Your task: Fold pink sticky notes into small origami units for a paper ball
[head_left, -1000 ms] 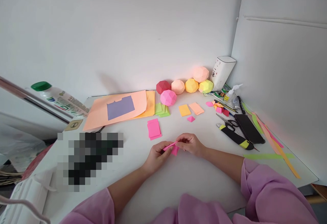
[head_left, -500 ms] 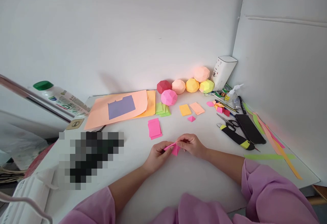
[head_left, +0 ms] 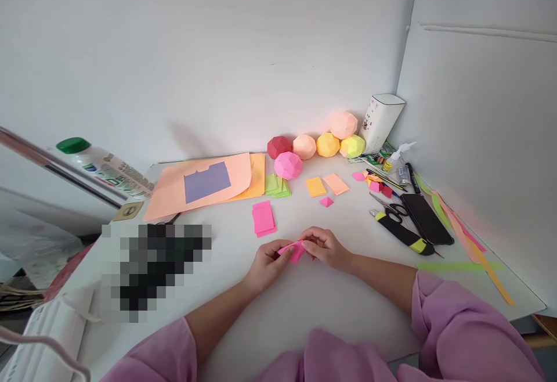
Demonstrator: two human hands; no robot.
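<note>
Between my two hands is a small piece of folded pink paper (head_left: 296,252). My left hand (head_left: 268,263) pinches its left side between thumb and fingers. At its right side, the thumb and fingers of my right hand (head_left: 324,247) are closed on the paper too. The fingers hide parts of its folds. Just beyond my left hand lies a stack of pink paper rectangles (head_left: 263,219). A small folded pink paper piece (head_left: 326,201) sits on the table beyond my right hand.
Faceted paper balls (head_left: 288,165) stand along the back wall. Green sheets (head_left: 277,186) and yellow sheets (head_left: 315,187) lie nearer. To the right are scissors (head_left: 397,212), a utility knife (head_left: 400,232), a black phone-like slab (head_left: 426,218) and paper strips (head_left: 461,266). A bottle (head_left: 104,167) stands left.
The pink paper has turned slightly between my fingers, so its hanging flap now tilts a little to the left. Both hands stay in nearly the same place.
</note>
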